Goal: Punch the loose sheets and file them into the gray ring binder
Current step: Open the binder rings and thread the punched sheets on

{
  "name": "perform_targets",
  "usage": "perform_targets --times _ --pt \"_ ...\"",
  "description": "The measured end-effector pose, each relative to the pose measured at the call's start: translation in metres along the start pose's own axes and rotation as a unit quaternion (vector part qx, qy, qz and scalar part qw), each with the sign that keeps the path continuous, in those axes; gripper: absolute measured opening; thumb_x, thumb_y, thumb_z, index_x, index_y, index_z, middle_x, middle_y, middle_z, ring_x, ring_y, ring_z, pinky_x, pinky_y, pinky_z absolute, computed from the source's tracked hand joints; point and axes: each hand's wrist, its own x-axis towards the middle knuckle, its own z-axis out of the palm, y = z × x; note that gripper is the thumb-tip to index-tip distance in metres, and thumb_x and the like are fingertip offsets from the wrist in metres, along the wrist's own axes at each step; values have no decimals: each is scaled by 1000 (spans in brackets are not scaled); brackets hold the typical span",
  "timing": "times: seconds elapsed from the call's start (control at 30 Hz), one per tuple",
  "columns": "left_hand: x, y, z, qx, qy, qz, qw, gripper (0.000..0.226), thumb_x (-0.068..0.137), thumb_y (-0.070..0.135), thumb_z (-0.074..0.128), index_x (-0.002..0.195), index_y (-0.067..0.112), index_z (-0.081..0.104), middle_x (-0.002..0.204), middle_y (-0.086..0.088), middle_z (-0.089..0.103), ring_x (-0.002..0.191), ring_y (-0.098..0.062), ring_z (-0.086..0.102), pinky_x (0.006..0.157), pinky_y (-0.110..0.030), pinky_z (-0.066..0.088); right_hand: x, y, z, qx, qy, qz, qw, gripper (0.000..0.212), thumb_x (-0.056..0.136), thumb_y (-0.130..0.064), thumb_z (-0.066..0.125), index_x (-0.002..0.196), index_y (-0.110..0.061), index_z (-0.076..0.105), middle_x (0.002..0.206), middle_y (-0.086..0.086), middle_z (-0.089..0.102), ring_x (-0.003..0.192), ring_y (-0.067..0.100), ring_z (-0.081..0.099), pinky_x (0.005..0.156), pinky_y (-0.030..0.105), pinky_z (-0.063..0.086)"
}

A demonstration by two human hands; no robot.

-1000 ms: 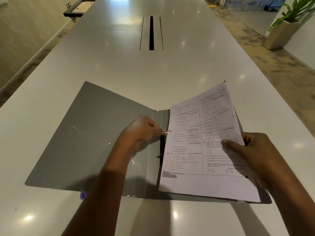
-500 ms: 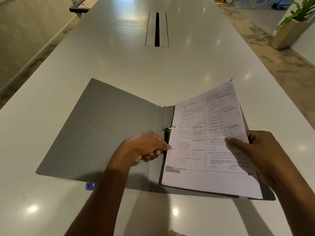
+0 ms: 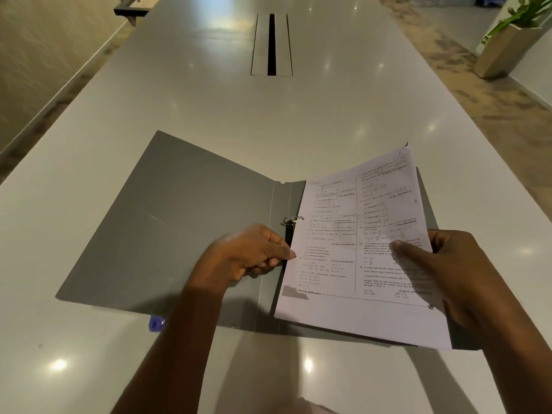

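Note:
The gray ring binder (image 3: pixel 179 222) lies open on the white table. A printed sheet (image 3: pixel 352 255) with maths questions lies over its right half, the far right corner curling up. My right hand (image 3: pixel 442 264) pinches the sheet's right edge, thumb on top. My left hand (image 3: pixel 251 258) is at the spine, fingertips pinched at the sheet's left edge over the lower ring, which they hide. The upper metal ring (image 3: pixel 291 220) shows at the sheet's edge just beyond my left hand.
A small blue object (image 3: pixel 156 322) peeks out from under the binder's near left edge. A cable slot (image 3: pixel 271 44) runs along the table's middle further away. A potted plant (image 3: pixel 507 40) stands on the floor at the far right.
My left hand has slid from the upper ring toward me along the spine to the lower ring. The sheet has settled flatter on the binder. My right hand keeps its hold.

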Motion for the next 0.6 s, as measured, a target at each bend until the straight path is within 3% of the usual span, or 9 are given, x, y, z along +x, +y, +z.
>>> perform_targets --times 0.13,0.3,0.4,0.6 --pt "-1 -3 -3 -3 -8 5 1000 15 95 17 75 98 4 83 63 -7 61 45 -10 42 45 -20 33 -4 4 4 17 5 6 1000 12 94 -12 74 90 -22 79 87 -5 84 72 20 81 73 42 63" --pt "-3 -3 -6 5 -21 0 1000 14 94 17 76 98 6 84 71 -12 64 46 -10 42 44 -19 34 -8 5 6 23 5 7 1000 10 94 -12 74 94 -20 80 91 -2 84 75 21 81 74 41 63" --pt "-2 -3 -6 14 -27 -2 1000 14 94 16 76 99 5 83 65 -9 63 45 -10 42 44 -19 34 -9 4 4 41 -1 11 999 12 94 -11 73 94 -20 80 92 -3 84 76 21 81 73 39 62" --pt "0 -5 -5 17 -38 6 999 13 93 14 77 97 3 82 72 -15 65 47 -11 42 48 -22 32 -6 11 2 70 -11 34 997 12 94 -9 73 101 -15 80 98 3 83 85 27 81 84 48 62"
